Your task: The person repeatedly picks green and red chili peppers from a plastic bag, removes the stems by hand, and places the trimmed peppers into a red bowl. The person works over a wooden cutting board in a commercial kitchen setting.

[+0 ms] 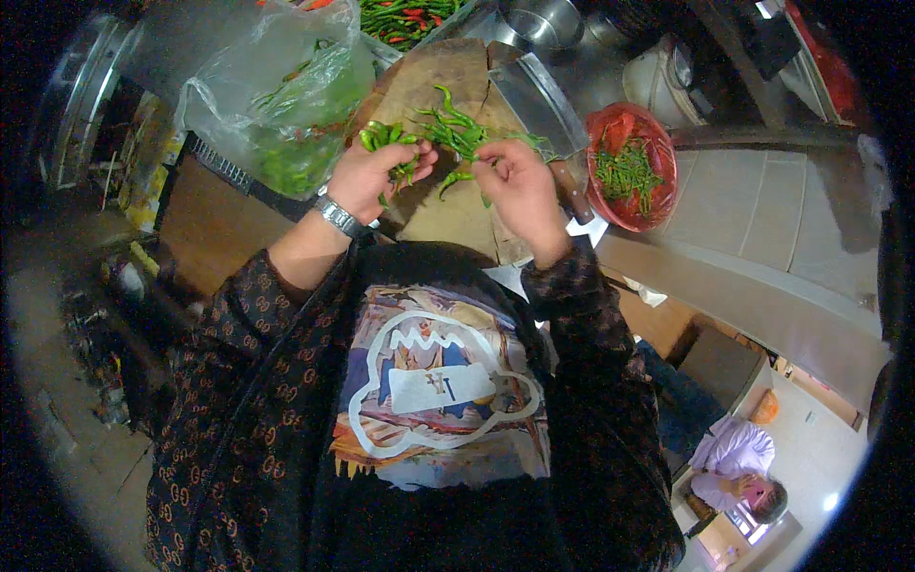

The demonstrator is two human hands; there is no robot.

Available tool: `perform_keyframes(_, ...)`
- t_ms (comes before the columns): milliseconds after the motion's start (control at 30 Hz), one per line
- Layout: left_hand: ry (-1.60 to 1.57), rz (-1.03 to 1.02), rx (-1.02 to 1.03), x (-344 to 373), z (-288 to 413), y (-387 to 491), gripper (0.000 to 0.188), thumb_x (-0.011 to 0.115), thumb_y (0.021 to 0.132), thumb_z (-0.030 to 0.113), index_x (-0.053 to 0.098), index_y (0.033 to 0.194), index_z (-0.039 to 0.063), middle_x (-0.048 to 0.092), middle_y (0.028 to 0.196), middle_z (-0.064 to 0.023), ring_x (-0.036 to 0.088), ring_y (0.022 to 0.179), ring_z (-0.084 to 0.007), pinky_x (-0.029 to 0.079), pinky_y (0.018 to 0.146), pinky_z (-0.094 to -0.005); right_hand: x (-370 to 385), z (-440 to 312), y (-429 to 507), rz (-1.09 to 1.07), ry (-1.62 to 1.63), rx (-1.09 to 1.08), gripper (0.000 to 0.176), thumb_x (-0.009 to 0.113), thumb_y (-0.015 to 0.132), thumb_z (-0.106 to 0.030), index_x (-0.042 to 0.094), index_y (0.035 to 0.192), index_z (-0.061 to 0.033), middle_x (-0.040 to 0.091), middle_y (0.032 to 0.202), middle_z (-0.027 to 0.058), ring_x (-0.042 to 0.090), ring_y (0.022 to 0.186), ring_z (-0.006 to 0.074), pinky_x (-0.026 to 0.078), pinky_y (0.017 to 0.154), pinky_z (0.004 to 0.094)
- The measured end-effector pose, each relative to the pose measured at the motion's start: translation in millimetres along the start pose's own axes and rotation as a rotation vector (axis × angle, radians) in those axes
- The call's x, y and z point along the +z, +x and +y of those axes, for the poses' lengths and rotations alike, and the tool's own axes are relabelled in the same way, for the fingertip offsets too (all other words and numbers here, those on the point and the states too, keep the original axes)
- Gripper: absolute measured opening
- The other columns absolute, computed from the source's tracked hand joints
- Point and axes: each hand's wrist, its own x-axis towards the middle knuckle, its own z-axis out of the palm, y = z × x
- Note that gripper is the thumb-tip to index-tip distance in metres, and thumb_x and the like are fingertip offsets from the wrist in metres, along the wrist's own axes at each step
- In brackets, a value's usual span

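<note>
My left hand (386, 168), with a metal watch at the wrist, is closed around a bunch of green chili peppers (387, 134). Over the round wooden chopping board (422, 82), my right hand (511, 175) has its fingertips pinched at the edge of a loose pile of green chili peppers (450, 129); whether a pepper is between them is hidden. A cleaver (540, 104) with a wooden handle lies on the board's right side. Right of it stands a red plastic-lined bowl (672, 171) holding green stems or trimmings (627, 171).
A clear plastic bag (286, 93) of green peppers stands at the left. Red and green peppers (407, 21) fill a container behind the board. Metal bowls (543, 21) and a white bucket (650, 79) stand behind right. Another person (736, 450) is at the lower right.
</note>
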Motion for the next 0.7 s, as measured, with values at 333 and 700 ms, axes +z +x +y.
perform_keyframes(333,0.358,-0.266,0.077,14.4,-5.1,-8.3,0.016,0.062,0.092,0.014,0.067,0.103,0.004,0.068,0.085,-0.0014,0.058,0.073,-0.0082,0.044,0.062,-0.0223,9.1,-10.1,4.4,-0.073,0.208,0.02,0.019,0.066,0.089,-0.011,0.066,0.106,-0.0026,0.066,0.089,0.008,0.062,0.075,0.0176,0.05,0.068,0.0299)
perform_keyframes(700,0.004,0.037,0.039,-14.2,-6.8,5.9,0.025,0.066,0.086,0.002,0.063,0.11,-0.003,0.067,0.089,-0.0107,0.065,0.08,-0.0236,0.057,0.076,-0.0379,36.4,19.4,-15.1,-0.037,-0.544,-0.456,0.02,0.063,0.082,-0.016,0.068,0.102,-0.0133,0.061,0.092,0.0102,0.065,0.082,0.0275,0.053,0.069,0.04)
